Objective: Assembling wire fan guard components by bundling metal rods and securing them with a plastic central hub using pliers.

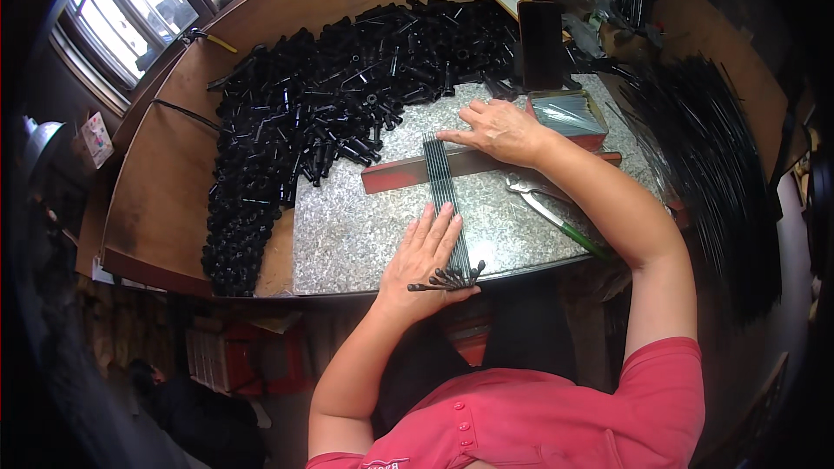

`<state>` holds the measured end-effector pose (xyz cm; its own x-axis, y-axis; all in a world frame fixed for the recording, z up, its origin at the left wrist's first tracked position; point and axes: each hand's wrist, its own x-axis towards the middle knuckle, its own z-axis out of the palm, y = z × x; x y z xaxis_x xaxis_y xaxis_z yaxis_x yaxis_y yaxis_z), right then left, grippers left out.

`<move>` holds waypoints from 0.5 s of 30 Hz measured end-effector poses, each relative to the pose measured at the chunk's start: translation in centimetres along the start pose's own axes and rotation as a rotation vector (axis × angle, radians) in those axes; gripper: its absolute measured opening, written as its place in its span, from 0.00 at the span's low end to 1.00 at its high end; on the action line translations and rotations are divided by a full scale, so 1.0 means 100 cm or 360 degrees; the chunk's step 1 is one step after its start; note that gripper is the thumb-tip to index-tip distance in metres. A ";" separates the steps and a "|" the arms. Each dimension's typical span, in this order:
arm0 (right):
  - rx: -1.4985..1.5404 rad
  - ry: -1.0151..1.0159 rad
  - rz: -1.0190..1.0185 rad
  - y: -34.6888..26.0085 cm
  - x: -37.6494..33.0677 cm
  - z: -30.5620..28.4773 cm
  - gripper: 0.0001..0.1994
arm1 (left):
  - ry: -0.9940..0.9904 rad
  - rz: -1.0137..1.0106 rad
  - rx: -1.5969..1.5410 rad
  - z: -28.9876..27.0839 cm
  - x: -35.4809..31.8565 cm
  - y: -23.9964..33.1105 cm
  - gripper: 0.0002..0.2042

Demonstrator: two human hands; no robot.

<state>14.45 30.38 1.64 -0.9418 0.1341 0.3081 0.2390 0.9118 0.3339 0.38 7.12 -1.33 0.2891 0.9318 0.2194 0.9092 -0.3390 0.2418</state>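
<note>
A row of thin metal rods point(440, 169) lies side by side on the speckled stone slab, crossing over a flat bar point(395, 175) with red on its side. Black knobbed ends point(447, 279) fan out at the near end of the rods, by the slab's front edge. My left hand point(423, 259) rests over the near part of the row, fingers stretched out flat and the thumb below the knobs. At the far tips, my right hand point(501, 130) reaches in with its index finger extended to the rod ends. Its other fingers are loosely bent and apart.
A large heap of black tubular parts point(347, 69) covers the slab's back and left. Green-handled pliers point(552, 215) lie right of the rods. Behind them stands an open box of thin rods point(565, 113). A bundle of long dark rods point(708, 148) hangs over the right edge.
</note>
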 end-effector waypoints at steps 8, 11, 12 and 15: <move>0.0040 -0.0017 0.0056 -0.001 -0.001 0.000 0.21 | 0.0015 -0.0009 -0.0032 0.002 -0.001 -0.001 0.52; 0.0041 -0.0017 0.0057 -0.002 -0.001 0.001 0.22 | 0.0017 -0.0002 -0.0047 0.002 -0.001 -0.001 0.52; 0.0076 0.0024 0.0111 -0.003 -0.002 0.002 0.20 | 0.0007 -0.0018 -0.0040 0.002 -0.001 0.000 0.51; 0.0145 0.0107 0.0236 -0.005 -0.003 0.004 0.16 | -0.0023 -0.0036 -0.0025 0.000 0.000 0.002 0.51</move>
<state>14.51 30.00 1.01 -0.8793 0.2459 0.4078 0.3487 0.9157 0.1996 0.55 7.09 -1.30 0.2728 0.9410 0.2002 0.9108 -0.3196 0.2613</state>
